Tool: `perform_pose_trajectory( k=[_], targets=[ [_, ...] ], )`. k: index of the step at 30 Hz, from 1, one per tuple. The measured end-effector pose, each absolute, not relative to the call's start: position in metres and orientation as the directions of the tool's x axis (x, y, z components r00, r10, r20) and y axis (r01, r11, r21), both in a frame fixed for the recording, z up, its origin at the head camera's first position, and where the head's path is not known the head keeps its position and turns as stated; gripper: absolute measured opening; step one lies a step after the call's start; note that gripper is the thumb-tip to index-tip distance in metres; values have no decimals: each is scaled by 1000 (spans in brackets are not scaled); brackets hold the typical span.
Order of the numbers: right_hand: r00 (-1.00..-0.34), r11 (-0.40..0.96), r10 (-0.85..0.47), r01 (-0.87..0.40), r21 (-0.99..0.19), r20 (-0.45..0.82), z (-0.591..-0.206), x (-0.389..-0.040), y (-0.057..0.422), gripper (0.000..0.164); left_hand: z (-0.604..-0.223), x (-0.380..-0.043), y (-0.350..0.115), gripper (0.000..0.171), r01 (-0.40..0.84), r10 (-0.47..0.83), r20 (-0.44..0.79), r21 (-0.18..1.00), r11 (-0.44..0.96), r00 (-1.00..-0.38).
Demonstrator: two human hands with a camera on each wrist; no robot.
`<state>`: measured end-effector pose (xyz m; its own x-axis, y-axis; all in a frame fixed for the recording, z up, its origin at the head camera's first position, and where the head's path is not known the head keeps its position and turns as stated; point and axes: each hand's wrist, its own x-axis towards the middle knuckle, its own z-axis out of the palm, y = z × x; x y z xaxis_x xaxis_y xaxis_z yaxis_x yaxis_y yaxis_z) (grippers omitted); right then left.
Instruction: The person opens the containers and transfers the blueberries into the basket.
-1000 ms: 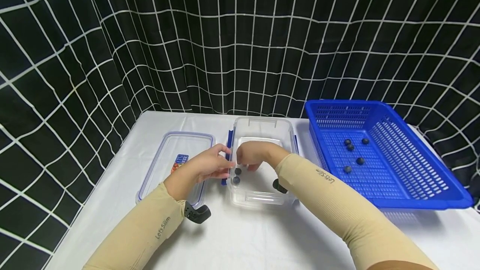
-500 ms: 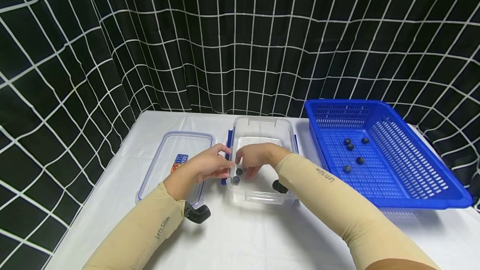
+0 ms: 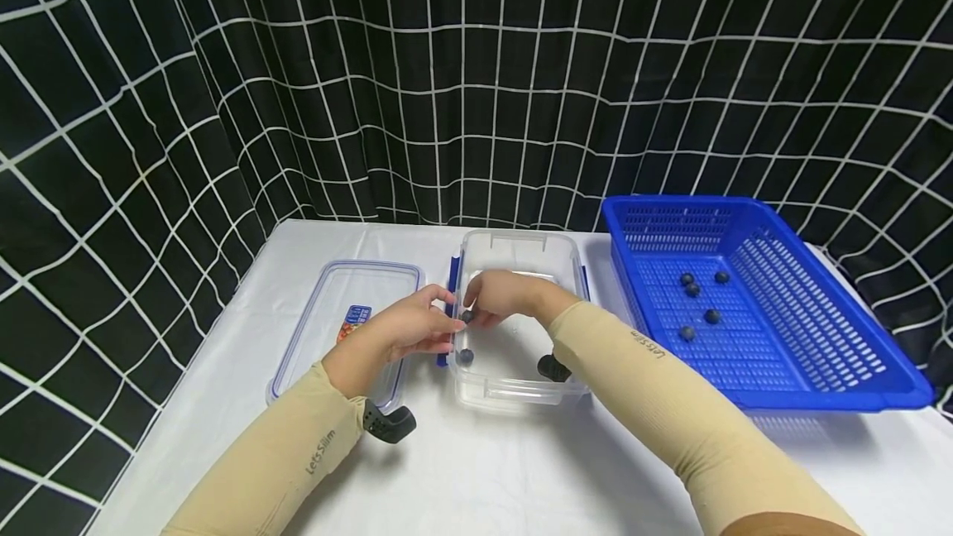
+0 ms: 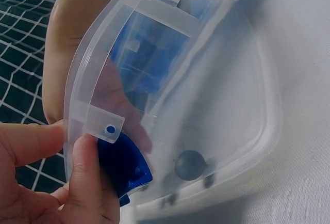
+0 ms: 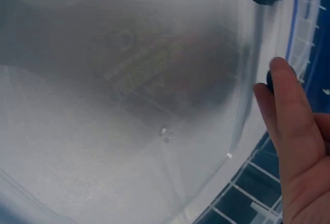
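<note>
A clear plastic food container [image 3: 514, 358] with blue side latches stands uncovered at mid-table. My left hand [image 3: 417, 325] grips its left wall, thumb at the rim and fingers by the blue latch [image 4: 124, 164]. Inside the container, my right hand [image 3: 510, 294] pinches a dark blueberry [image 3: 466, 316] close to that wall. The right wrist view shows this berry partly hidden behind the fingers [image 5: 294, 115]. Another blueberry [image 3: 465, 356] lies on the container floor near the front left corner; the left wrist view shows this berry [image 4: 191, 164] through the clear plastic.
To the right stands a blue perforated basket [image 3: 826, 400] with several blueberries [image 3: 712, 316] on its bottom. The container's clear lid [image 3: 387, 281], with a printed label [image 3: 353, 319], lies flat at left. A black curtain with white grid lines [image 3: 506, 64] hangs behind the table.
My right hand has dipped toward the nearer berries, taken one, and moved away from my body along the left wall with it. The left hand keeps its grip on the container.
</note>
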<state>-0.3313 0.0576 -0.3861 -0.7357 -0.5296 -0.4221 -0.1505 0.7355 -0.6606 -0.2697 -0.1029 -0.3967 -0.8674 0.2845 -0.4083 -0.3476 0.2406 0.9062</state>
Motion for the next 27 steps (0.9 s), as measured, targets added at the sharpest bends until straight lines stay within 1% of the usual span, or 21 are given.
perform_pose_trajectory(
  k=[4,8,11,15,18,21,25,27],
  targets=[
    [-753,674,-516,-62,-736,-408,-384,-335,59,29,-396,-270,-104,45,-349,285,-413,903,249,-865],
    [-749,641,-525,-36,-767,-404,-381,-336,60,21,-396,-271,-105,45,-350,282,-416,901,256,-865],
    [-748,641,-529,-44,-766,-400,-380,-337,61,20,-396,-272,-105,45,-353,275,-421,898,263,-865],
    [-730,655,-552,-80,-751,-403,-379,-336,62,17,-396,-272,-106,45,-354,271,-422,897,267,-865],
    [-711,656,-576,-107,-747,-404,-379,-335,62,11,-396,-272,-105,44,-353,276,-420,899,260,-865],
    [-702,650,-586,-109,-752,-405,-377,-335,62,6,-397,-272,-105,44,-355,276,-420,899,257,-865],
    [-709,635,-584,-94,-767,-397,-373,-335,66,6,-397,-272,-104,45,-357,272,-422,897,260,-865],
    [-710,618,-589,-90,-781,-385,-369,-336,69,9,-397,-272,-104,45,-359,270,-425,896,261,-864]
  ],
)
